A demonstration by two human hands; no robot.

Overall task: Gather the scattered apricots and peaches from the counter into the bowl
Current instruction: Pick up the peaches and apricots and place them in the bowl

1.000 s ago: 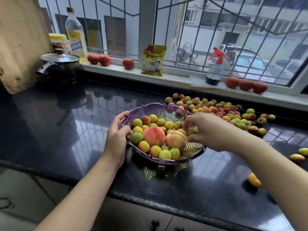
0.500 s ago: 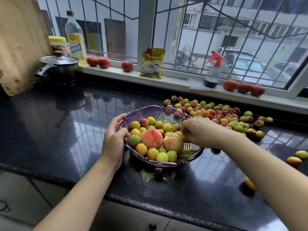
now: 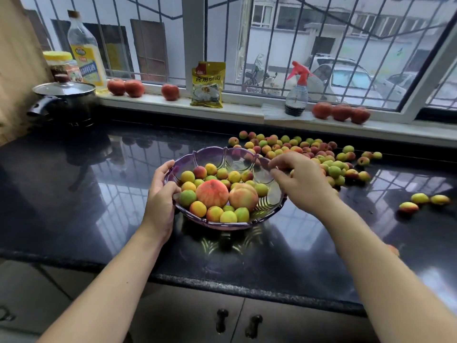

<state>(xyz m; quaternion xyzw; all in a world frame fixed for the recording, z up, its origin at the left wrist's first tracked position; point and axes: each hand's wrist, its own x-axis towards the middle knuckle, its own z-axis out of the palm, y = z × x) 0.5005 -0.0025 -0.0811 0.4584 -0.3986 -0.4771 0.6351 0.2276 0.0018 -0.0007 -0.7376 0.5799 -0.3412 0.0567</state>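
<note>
Over the bowl's [image 3: 223, 154] right rim your right hand [image 3: 300, 181] hangs loosely spread and empty; take it to the fruit pile [image 3: 304, 154] just behind and scoop several at once. Your left hand [image 3: 160, 194] clasps the bowl's left rim, keeping it steady.

A purple translucent scalloped bowl [image 3: 223, 154] stands upright near the middle of the dark surface [image 3: 74, 194], toward its front edge. Two large reddish-orange peaches [image 3: 212, 193] are seen side by side in it, surrounded by small yellow, green and red-blushed apricots [image 3: 197, 209]. A dense cluster of loose apricots [image 3: 296, 147] lies toward the back edge, right of the bowl. Three more apricots [image 3: 419, 198] lie well apart near the right edge.
</note>
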